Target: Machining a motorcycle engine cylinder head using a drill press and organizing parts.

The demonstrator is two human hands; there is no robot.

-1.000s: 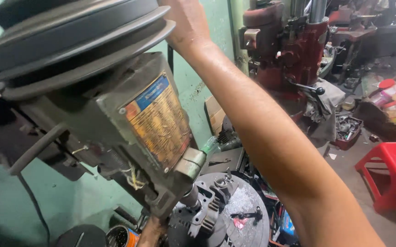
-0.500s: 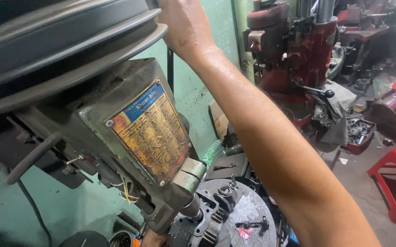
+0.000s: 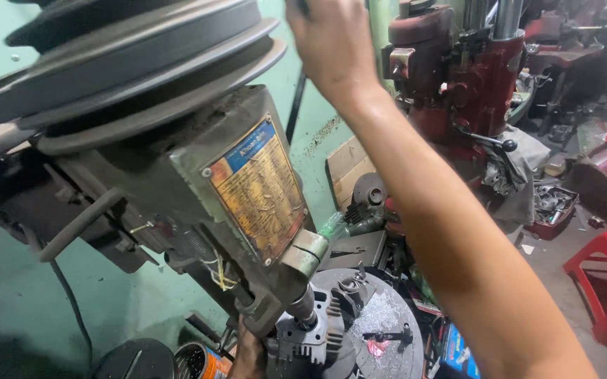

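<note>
Head view: right hand (image 3: 331,42) raised — grimy drill press (image 3: 198,189).

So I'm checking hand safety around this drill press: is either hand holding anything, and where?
The right hand reaches the frame's top; its grip is hidden. The left hand touches the finned metal part beneath the drill; hold unclear.

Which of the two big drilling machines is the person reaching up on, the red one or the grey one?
The grey drill press in front, with stacked pulleys on top. The right hand is raised beside those pulleys; the red machine stands untouched behind.
</note>
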